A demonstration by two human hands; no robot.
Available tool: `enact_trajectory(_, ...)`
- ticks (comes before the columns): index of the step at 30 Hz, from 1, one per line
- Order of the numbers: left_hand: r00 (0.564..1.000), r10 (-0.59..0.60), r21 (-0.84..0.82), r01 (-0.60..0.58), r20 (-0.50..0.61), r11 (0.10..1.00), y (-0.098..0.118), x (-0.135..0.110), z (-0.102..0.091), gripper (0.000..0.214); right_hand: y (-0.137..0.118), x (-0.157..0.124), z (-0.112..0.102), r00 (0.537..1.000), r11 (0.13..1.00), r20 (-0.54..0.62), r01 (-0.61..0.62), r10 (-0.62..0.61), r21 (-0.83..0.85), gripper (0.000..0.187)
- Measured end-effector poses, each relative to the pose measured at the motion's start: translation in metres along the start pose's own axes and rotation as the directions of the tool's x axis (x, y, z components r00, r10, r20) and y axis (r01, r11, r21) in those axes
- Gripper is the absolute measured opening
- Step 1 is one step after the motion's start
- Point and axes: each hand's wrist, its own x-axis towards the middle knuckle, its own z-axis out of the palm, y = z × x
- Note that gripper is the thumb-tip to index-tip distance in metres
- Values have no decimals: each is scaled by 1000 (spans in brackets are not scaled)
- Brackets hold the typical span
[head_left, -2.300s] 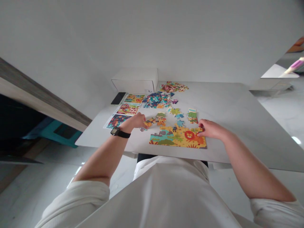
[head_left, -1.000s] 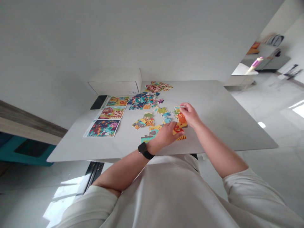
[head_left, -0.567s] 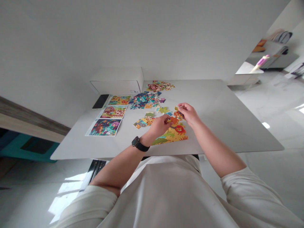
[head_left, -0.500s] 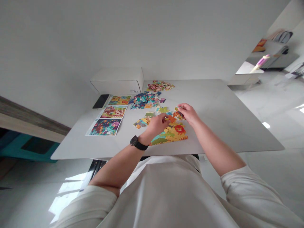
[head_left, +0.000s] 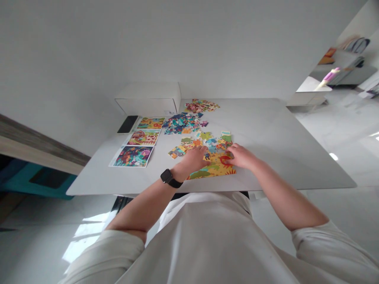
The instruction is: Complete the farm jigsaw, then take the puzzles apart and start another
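A partly assembled jigsaw puzzle (head_left: pixel 213 170) with a yellow and green animal scene lies near the table's front edge. My left hand (head_left: pixel 194 159) rests flat on its left side, fingers stretched out and thumb apart. At the right edge, my right hand (head_left: pixel 242 157) touches the puzzle beside the red lion's mane, its thumb and fingers apart. Neither hand holds a piece that I can see. Loose yellow and grey puzzle pieces (head_left: pixel 177 152) lie left of the puzzle, and green-topped pieces (head_left: pixel 226 136) sit along its upper side.
Behind are a blue-purple pile of puzzle pieces (head_left: pixel 181 124) and a red-cream pile (head_left: pixel 201 105). Three printed pictures (head_left: pixel 143 137) lie to the left, with a dark phone (head_left: pixel 127 124) beside them. A white box (head_left: pixel 148 98) stands against the wall.
My left hand has let go of an orange piece and flattened onto the puzzle. My right hand has opened from a pinch and come down to the puzzle's right edge.
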Motion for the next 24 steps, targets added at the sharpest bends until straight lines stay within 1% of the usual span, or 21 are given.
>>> enact_trajectory(3,999,13,-6,-13,39,1000,4,4,0,59,2,3,-2,998,998,43,-53,51,31,42)
enact_trajectory(6,999,36,-62,-34,31,997,1,8,-3,59,4,5,-1,994,985,75,-95,85,144,43)
enact_trajectory(8,999,49,-149,-46,18,988,-3,11,-6,50,7,6,0,995,965,77,-88,71,248,47)
enact_trajectory(10,998,55,-259,-55,-7,964,-8,15,-9,36,10,6,-2,996,922,83,-63,33,383,48)
enact_trajectory(12,999,45,-388,-53,-31,920,-14,19,-13,25,14,6,-6,991,830,137,-77,0,553,44)
enact_trajectory(14,1000,3,-535,-17,-27,845,-20,22,-16,22,18,6,-10,977,696,214,-146,-12,703,43)
enact_trajectory(15,1000,-20,-606,12,-8,795,-23,23,-18,23,20,7,-12,969,628,247,-185,-13,756,44)
enact_trajectory(17,997,-61,-722,76,46,687,-28,25,-20,26,23,7,-15,959,514,283,-239,-7,824,50)
enact_trajectory(19,993,-98,-800,114,69,589,-32,27,-20,29,24,8,-18,957,430,292,-262,-4,864,54)
enact_trajectory(22,988,-145,-881,107,45,460,-35,30,-16,30,22,10,-19,961,327,275,-250,-31,911,52)
enact_trajectory(24,989,-147,-913,78,19,400,-35,34,-12,29,20,13,-19,969,286,240,-215,-57,934,46)
